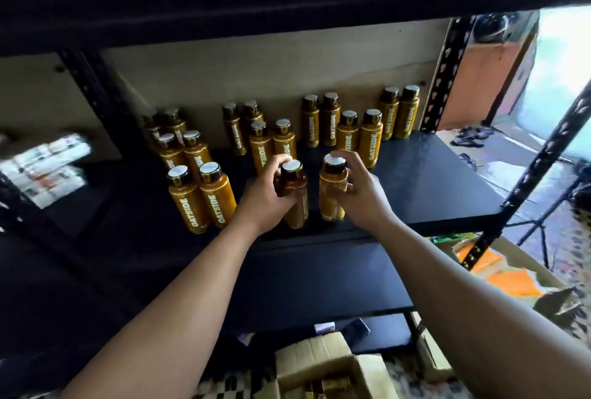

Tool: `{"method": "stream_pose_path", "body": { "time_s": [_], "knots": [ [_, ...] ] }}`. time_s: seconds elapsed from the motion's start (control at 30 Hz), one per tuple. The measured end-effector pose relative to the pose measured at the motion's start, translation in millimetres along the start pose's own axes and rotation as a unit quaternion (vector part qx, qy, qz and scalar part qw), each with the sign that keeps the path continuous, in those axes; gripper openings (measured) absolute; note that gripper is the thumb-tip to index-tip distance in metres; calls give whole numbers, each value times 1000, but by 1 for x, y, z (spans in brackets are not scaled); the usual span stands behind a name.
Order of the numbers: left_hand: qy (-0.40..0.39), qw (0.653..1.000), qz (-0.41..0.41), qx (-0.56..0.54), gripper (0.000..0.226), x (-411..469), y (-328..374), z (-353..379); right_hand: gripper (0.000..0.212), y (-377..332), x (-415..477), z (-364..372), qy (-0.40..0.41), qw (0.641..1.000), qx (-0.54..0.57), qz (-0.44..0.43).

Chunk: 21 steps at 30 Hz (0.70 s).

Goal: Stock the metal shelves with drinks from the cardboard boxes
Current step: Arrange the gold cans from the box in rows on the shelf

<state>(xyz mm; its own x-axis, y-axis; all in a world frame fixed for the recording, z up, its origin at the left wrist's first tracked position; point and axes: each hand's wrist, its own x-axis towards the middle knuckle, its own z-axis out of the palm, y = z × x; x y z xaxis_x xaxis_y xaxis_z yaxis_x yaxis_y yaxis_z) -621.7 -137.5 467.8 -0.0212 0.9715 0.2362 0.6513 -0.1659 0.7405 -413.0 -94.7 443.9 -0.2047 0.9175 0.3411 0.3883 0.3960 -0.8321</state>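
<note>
While both forearms stretch up toward the rack, the left hand (265,197) wraps its fingers round the dark neck of one golden bottle (299,210), just under the white-topped cap. At three o'clock from it, the right hand (361,194) grips a second bottle (332,189) the same way, fingers curled over the shoulder. Both bottles are upright and just beside each other with a narrow gap between them. Their bases are down near the front edge of the black shelf board (431,181); whether they rest on it I cannot tell.

Out at nine o'clock from the left hand stands a front pair (188,203) with OATSIDE printed down the labels, touching side by side. Behind that pair, toward eleven o'clock, more pairs run back to the wall. At twelve o'clock, straight past the hands, further pairs (260,149) stand in rows. Toward one o'clock another group (371,139) reaches almost to the perforated metal upright (447,72).

Far off at nine o'clock, blurred white packs (48,168) lie in the neighbouring bay. Down at six o'clock, below a lower shelf (319,286), an open cardboard box (319,363) shows its flaps. At four o'clock, orange packets (508,283) sit well apart from the rack.
</note>
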Motion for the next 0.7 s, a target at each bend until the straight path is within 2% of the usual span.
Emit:
{"method": "stream_pose_path", "body": {
  "time_s": [0.17,0.7],
  "knots": [
    [-10,1000,12,3,63,19,-11,1,57,14,18,4,-22,999,15,-22],
    [40,999,-31,17,67,23,0,22,55,29,42,-6,-114,991,53,-38]
  ]
}}
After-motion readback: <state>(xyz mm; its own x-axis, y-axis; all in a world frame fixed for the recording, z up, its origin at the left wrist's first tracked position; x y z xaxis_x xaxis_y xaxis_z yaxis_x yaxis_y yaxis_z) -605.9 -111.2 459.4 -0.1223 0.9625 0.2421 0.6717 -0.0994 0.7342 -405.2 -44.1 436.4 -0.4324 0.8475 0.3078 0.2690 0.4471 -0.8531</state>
